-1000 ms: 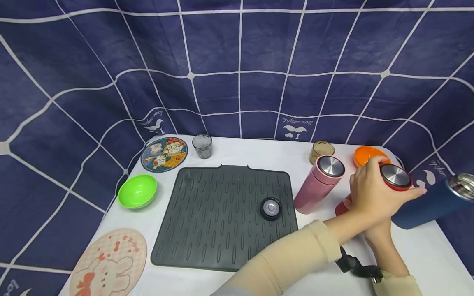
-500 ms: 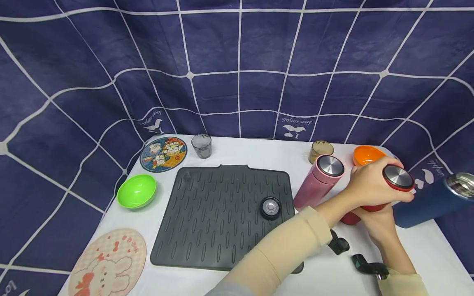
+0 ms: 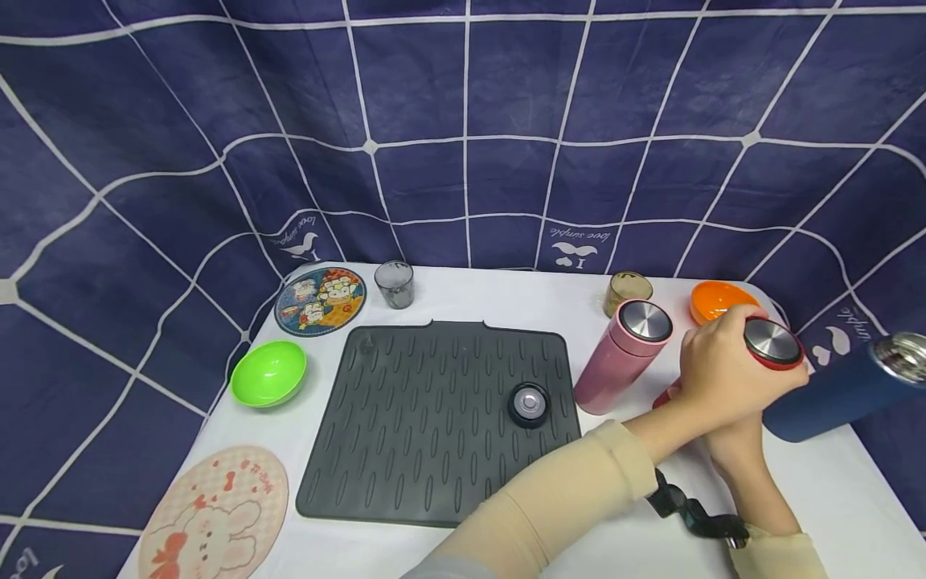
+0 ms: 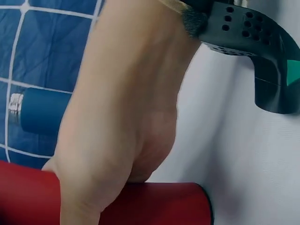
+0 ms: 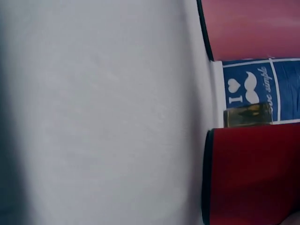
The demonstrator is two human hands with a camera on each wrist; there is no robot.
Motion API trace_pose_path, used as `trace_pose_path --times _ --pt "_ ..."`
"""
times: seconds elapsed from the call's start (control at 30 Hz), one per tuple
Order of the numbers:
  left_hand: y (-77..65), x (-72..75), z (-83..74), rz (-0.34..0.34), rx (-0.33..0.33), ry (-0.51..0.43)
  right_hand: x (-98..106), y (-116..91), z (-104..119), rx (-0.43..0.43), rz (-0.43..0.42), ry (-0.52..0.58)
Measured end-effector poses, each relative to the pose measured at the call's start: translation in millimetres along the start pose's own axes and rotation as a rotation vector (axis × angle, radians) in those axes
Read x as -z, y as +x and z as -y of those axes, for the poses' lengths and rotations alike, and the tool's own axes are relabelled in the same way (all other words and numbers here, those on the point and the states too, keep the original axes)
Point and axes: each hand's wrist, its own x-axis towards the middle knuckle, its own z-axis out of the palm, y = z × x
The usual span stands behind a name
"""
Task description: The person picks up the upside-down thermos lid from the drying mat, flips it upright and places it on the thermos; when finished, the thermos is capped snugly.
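Observation:
A red thermos (image 3: 772, 344) with a steel-topped lid stands upright at the right side of the table. My left hand (image 3: 727, 362) grips it round the lid from above. Below, my right hand (image 3: 738, 442) holds the red body, partly hidden behind the left hand and forearm. In the left wrist view the right hand (image 4: 112, 154) wraps round the thermos body (image 4: 159, 204). The right wrist view shows the lower part of the thermos (image 5: 253, 173) at the white table surface. A pink thermos (image 3: 615, 366) with its lid on stands just left of it.
A blue thermos (image 3: 832, 402) with a bare steel neck stands right of the hands. An orange bowl (image 3: 716, 301) and amber glass (image 3: 628, 291) are behind. A dark mat (image 3: 419, 418) bears a black round cap (image 3: 529, 404). Farther left is a green bowl (image 3: 269, 374).
My left hand twisted round the lid half a second ago and has turned back to about its earlier pose. The red thermos shifted slightly right, then back left.

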Motion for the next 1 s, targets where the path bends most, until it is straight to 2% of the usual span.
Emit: trace_pose_path --times 0.1,0.2,0.3,0.37,0.47,0.57,0.67,0.77,0.87,1.0 --pt "5.3 2.1 2.2 0.112 0.001 -0.027 0 3 2 -0.015 0.011 0.012" --pt "12.1 3.4 3.3 0.249 0.028 -0.064 1 4 3 -0.065 0.038 0.085" --pt "18.4 5.2 3.6 0.375 0.063 -0.094 3 4 2 -0.095 0.076 0.078" --pt "19.5 6.4 3.2 0.416 0.085 -0.102 5 5 -2 -0.088 0.104 0.039" --pt "14.8 6.5 1.7 0.376 0.101 -0.092 7 5 -6 -0.056 0.119 0.036" --pt "5.8 5.5 -1.3 0.242 0.126 -0.071 8 4 -9 -0.033 0.114 0.063" --pt "-2.0 3.3 -3.7 0.088 0.135 -0.032 8 3 -11 -0.023 0.098 0.026" --pt "-6.0 0.2 -3.5 0.002 0.125 -0.001 6 2 -11 -0.029 0.083 -0.008" --pt "-5.2 -0.8 -0.1 0.013 0.091 -0.013 5 3 -9 -0.026 0.087 0.005" --pt "1.1 1.6 5.3 0.117 0.055 -0.05 5 7 -7 -0.009 0.125 0.016"
